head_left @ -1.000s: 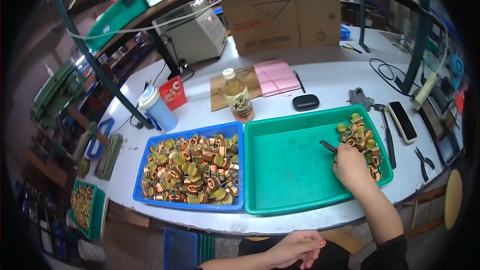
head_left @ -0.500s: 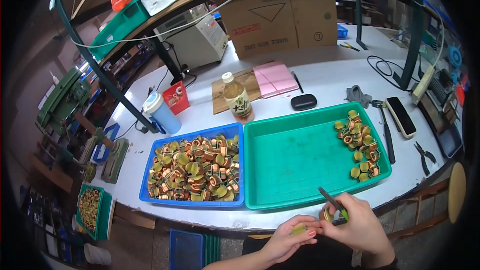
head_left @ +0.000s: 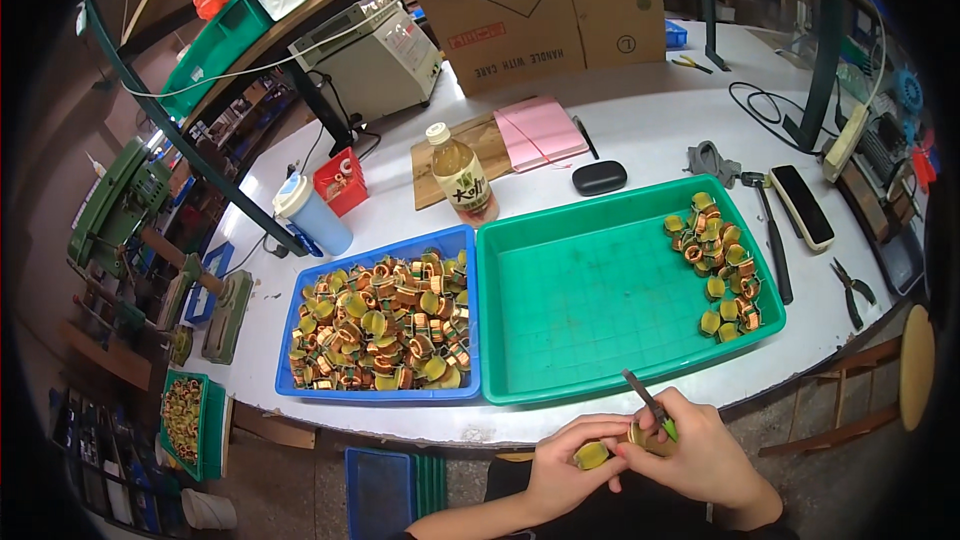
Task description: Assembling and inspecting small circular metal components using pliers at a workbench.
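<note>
Between both hands, a coil

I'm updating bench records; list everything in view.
Bench: 1, white, centre
Blue tray: 1, blue, bench left
Green tray: 1, green, beside blue tray
Coils: many, copper and yellow, both trays
Bottle: 1, yellowish, behind blue tray
Cup: 1, light blue, left of bottle
Box: 1, red, beside cup
Notebook: 1, pink, right of bottle
Case: 1, black, behind green tray
Hammer: 1, black, right of green tray
Phone: 1, dark-faced, right of hammer
Dark pliers: 1, black, near phone
Carton: 1, brown, bench back
Machine: 1, grey, left of carton
Clutter: uncountable, mixed, background
Tool: 1, black and green, right hand
Left hand: 1, bare, lower centre
Right hand: 1, bare, holding tool
</note>
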Demonstrator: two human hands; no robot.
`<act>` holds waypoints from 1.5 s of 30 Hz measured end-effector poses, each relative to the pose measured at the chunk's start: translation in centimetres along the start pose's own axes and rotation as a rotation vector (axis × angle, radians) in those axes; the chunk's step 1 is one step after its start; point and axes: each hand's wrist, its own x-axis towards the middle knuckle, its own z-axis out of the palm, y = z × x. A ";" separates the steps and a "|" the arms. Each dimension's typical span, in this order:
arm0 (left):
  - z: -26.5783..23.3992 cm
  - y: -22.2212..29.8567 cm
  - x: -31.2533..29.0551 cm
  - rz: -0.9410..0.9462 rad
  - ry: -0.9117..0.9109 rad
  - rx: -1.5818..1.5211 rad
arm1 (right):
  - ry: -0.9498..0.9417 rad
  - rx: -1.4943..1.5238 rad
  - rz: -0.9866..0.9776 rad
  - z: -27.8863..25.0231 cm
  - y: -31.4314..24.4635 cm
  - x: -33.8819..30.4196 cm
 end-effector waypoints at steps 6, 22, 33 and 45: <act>-1.5 -0.6 -0.7 -0.480 0.049 -0.824 | -0.009 0.168 0.196 -1.3 0.7 -0.2; -1.1 -0.7 0.9 -0.411 0.024 -1.072 | -0.191 0.928 0.362 -1.7 3.3 -3.5; -0.7 -1.9 0.8 -0.238 0.062 -0.929 | 0.013 -0.310 -0.074 -0.1 3.8 -2.5; -0.8 -2.2 0.2 -0.152 0.021 -0.550 | -0.003 -0.415 -0.097 0.5 4.3 -2.3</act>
